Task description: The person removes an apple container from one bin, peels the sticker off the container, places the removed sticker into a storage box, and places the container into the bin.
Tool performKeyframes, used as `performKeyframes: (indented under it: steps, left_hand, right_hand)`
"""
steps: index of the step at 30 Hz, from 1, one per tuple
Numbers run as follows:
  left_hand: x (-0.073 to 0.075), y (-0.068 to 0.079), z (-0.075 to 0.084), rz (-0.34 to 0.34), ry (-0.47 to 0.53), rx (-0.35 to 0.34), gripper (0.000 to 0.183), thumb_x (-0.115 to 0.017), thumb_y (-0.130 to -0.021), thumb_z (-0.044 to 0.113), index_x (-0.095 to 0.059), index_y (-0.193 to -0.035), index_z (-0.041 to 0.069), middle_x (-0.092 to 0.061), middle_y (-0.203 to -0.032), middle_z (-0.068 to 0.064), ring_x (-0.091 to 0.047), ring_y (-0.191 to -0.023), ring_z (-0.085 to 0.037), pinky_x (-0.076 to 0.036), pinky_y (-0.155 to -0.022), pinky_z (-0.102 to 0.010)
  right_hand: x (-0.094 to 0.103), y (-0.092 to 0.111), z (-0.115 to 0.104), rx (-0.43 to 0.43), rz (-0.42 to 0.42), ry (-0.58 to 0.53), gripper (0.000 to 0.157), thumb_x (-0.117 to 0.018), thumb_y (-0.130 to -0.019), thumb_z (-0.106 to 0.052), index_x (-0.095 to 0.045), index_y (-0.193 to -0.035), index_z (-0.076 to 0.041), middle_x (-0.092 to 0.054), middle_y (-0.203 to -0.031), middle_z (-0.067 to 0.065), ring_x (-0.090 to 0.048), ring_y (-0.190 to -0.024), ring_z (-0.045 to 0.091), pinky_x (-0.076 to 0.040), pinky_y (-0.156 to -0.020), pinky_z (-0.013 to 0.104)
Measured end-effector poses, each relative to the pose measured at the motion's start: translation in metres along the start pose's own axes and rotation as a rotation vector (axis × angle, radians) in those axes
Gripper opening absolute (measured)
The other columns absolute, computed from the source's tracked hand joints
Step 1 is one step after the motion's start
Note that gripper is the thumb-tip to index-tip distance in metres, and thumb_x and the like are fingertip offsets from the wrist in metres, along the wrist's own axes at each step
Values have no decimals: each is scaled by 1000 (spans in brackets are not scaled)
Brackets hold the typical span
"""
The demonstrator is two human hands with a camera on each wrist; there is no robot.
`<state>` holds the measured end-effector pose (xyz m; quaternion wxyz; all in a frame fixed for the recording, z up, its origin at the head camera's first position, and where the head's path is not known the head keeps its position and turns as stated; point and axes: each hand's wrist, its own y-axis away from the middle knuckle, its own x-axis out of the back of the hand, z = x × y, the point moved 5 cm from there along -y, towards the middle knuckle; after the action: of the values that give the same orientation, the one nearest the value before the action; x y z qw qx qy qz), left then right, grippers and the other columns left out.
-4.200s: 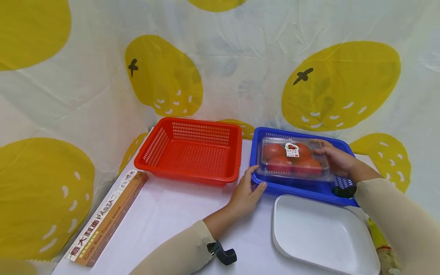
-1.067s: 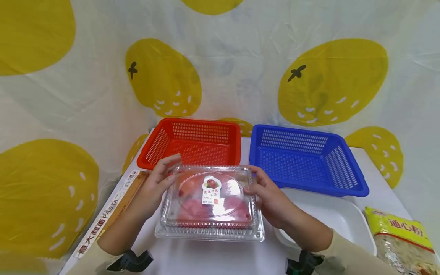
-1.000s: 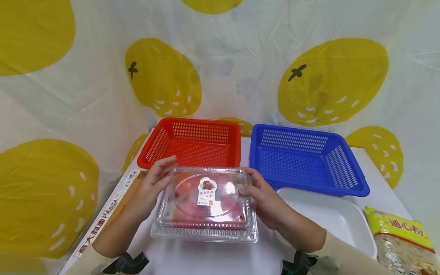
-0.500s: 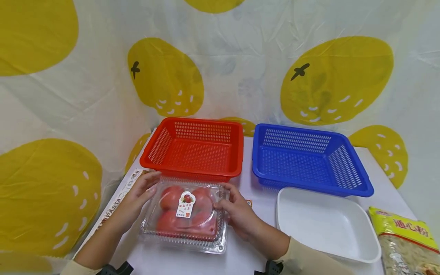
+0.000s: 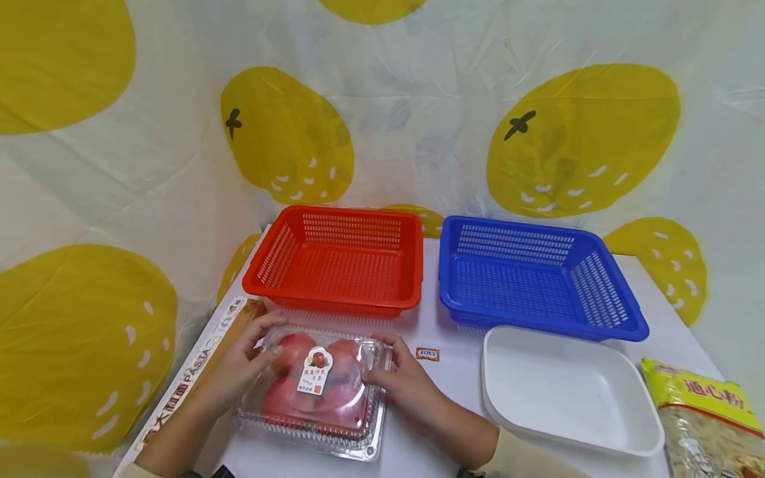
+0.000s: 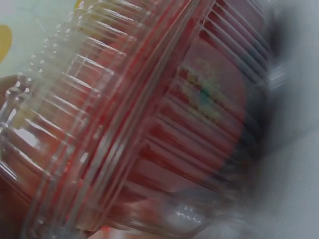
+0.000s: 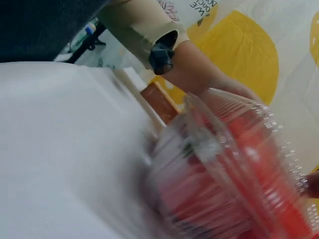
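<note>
A clear plastic clamshell box point(image 5: 335, 405) of red apples, with a small label on its lid, is at the front left of the table. My left hand point(image 5: 236, 372) grips its left side, thumb on the lid. On the opposite side my right hand point(image 5: 412, 392) holds it, with the thumb over the lid's edge. The left wrist view shows the ridged wall of the box point(image 6: 164, 124) close to the white tabletop. In the right wrist view the box point(image 7: 224, 169) is tilted and blurred, and an orange-brown carton end shows beyond it.
Behind the box stands a red basket point(image 5: 349, 269), with a blue basket point(image 5: 514, 285) to its right. A white tray point(image 5: 562, 392) and a macaroni bag point(image 5: 708, 415) are at the right. A long pasta carton point(image 5: 191, 378) lies along the left edge. A small orange packet point(image 5: 427, 354) lies mid-table.
The apple box has come out of the blue basket, where my right hand held it. Both hands have carried it left and lowered it toward the front left. The small packet is now uncovered.
</note>
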<state>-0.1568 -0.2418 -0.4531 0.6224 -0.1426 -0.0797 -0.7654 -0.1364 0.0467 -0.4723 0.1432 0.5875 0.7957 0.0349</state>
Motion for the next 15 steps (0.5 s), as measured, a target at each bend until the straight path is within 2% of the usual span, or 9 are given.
performKeyframes:
  steps: [2,5,8,11,13,15]
  left_hand:
    - [-1,2,-3,-3,14,6,51,-67,-103,15,-48,-150,11,-41,-160,-14,-36,-144,-39,-49,-105,-44]
    - [-2,3,-4,-10,33,9,48,-66,-104,14,-50,-148,10,-39,-161,-16,-32,-146,-41,-50,-102,-34]
    - [-3,4,-3,-18,45,20,45,-67,-104,14,-51,-146,11,-37,-162,-16,-34,-144,-42,-53,-97,-29]
    - [-2,4,-3,-16,41,24,44,-68,-104,16,-53,-145,12,-39,-160,-14,-35,-142,-41,-53,-96,-25]
    - [-2,4,-3,-16,26,26,43,-69,-104,16,-55,-144,12,-42,-157,-13,-36,-141,-39,-54,-97,-27]
    - [-2,3,-3,-14,2,22,42,-69,-104,18,-56,-144,11,-45,-154,-11,-33,-143,-36,-51,-106,-37]
  right_hand:
    - [3,1,-6,30,20,122,72,-77,-88,-10,-46,-153,-12,-51,-146,19,-64,-116,34,-61,-89,48]
    - [5,0,-21,98,55,323,69,-82,-88,-20,-53,-151,-16,-50,-154,17,-52,-135,44,-52,-102,61]
    - [1,-5,-40,173,37,498,65,-84,-87,-26,-60,-147,-19,-54,-153,12,-47,-141,43,-44,-108,70]
    - [-12,-9,-58,224,-42,684,63,-84,-86,-29,-63,-145,-21,-58,-149,8,-52,-139,34,-44,-112,66]
    - [-22,-11,-67,246,-100,824,63,-84,-86,-30,-64,-144,-21,-60,-148,7,-54,-137,30,-47,-111,61]
    - [-32,-13,-74,262,-152,964,62,-84,-86,-33,-65,-144,-21,-63,-145,5,-56,-135,27,-49,-111,56]
